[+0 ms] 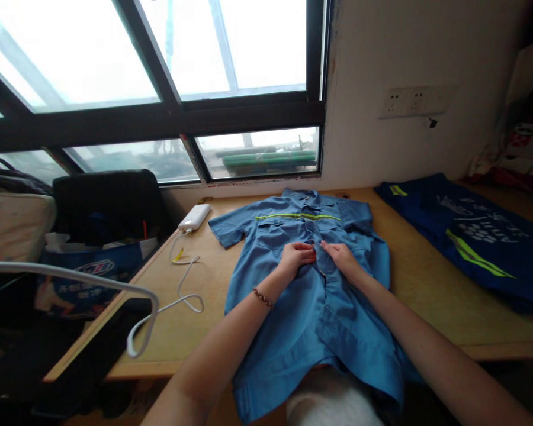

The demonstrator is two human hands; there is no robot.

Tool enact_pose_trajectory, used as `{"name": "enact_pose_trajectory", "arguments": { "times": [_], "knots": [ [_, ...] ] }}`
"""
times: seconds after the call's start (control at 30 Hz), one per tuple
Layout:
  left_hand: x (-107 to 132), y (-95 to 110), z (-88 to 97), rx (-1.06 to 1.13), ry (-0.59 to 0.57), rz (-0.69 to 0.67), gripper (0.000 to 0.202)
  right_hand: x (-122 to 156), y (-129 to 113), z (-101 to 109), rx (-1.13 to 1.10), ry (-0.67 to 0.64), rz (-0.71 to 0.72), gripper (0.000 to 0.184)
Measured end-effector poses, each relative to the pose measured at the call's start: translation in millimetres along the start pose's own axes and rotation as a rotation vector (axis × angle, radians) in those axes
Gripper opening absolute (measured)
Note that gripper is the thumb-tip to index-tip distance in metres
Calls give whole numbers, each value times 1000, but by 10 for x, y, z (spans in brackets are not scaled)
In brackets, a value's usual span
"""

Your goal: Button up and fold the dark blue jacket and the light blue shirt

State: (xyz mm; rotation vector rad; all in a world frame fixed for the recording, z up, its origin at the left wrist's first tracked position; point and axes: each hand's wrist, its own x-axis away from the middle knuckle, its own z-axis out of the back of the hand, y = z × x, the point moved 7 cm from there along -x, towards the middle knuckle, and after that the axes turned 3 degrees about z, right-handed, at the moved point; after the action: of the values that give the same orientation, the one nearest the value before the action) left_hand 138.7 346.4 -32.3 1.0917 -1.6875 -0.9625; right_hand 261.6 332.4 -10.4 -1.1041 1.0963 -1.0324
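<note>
A light blue short-sleeved work shirt [293, 307] with a yellow-green stripe across the chest lies front up on the wooden table [195, 331], its hem hanging over the near edge. My left hand [296, 255] and my right hand [341, 255] rest on the middle of the shirt, side by side. Both pinch the fabric at the front button placket, just below the chest pockets. A beaded bracelet circles my left wrist.
A white power bank [194, 217] with a looping white cable [186, 284] lies left of the shirt. A dark blue garment [475, 236] with yellow-green marks covers the table's right side. A black bag [109, 204] and clutter stand at left, under the window.
</note>
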Motion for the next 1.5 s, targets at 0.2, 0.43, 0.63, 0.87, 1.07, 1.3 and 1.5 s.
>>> {"name": "enact_pose_trajectory", "arguments": {
  "times": [0.2,0.43,0.63,0.87,1.07,1.3,1.5],
  "knots": [
    [26,65,-21,11,-7,-61,23,-13,11,72,-45,73,41,35],
    [61,72,-82,-3,-32,-48,29,80,-225,77,423,168,270,21],
    [-6,-37,-11,34,-6,-9,19,129,-280,-59,679,88,301,20],
    [-49,-58,12,44,-19,-30,21,103,-225,-41,633,81,257,20],
    [-29,-41,16,128,-10,-4,24,89,-222,6,489,115,243,22],
    [-3,-22,7,182,-9,3,28,71,-204,34,270,87,169,34],
    [-28,-40,4,201,1,-40,27,48,-153,57,272,103,130,37]
  ]
}}
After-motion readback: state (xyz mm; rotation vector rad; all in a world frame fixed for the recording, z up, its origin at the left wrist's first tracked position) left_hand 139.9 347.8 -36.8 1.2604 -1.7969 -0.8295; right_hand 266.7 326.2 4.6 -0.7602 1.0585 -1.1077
